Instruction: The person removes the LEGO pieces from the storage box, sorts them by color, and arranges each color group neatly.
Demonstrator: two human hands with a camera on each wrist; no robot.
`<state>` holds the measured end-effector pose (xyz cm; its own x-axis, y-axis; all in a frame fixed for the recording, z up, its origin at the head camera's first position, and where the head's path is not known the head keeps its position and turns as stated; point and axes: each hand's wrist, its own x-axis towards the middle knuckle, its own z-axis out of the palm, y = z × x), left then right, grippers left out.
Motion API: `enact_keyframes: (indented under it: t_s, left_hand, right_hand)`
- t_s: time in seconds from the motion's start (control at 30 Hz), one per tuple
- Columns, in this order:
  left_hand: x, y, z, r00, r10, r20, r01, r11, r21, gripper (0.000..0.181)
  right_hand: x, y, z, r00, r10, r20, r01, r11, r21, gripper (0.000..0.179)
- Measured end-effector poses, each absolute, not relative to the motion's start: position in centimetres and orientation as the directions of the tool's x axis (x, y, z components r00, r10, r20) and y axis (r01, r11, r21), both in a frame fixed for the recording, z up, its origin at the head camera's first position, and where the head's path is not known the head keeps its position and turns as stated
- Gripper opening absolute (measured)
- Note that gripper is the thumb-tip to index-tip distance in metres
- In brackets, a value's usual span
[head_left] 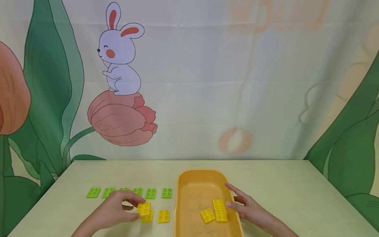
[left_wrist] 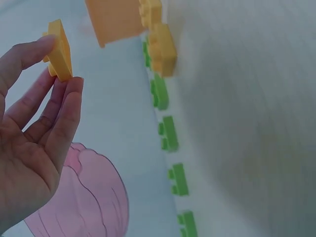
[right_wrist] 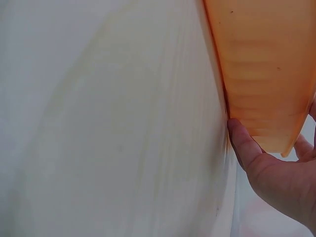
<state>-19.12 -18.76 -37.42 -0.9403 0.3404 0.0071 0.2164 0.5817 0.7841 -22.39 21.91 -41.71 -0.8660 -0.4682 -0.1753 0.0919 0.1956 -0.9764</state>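
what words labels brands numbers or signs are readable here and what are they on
Readable text: none in any of the three views.
Backdrop: pale orange letter-like shapes at upper right, too blurred and cut off to read; the orange ring lower down could be a letter or just decoration.
Yellow blocks, green blocks and tray: no lettering visible; any tiny marks on the studs would be too small to tell.
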Motion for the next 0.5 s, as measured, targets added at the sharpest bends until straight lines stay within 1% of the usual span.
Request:
enact_keyframes:
  t_s: [0.27, 0.5]
  left_hand:
    - [-20.0, -21.3, -39.2, -0.946, 0.323, -0.018, 0.204, 0.64, 0.741, 0.033]
    - [-20.8, -22.2, -39.9, -0.942, 0.332, -0.055, 0.195, 0.67, 0.717, 0.032]
  right_hand:
    - [-22.5, 22.0, -41.9, -0.862, -0.476, -0.173, 0.095, 0.183, -0.979, 0.067]
    - [-22.5, 22.0, -41.9, -0.867, -0.466, -0.178, 0.094, 0.198, -0.976, 0.067]
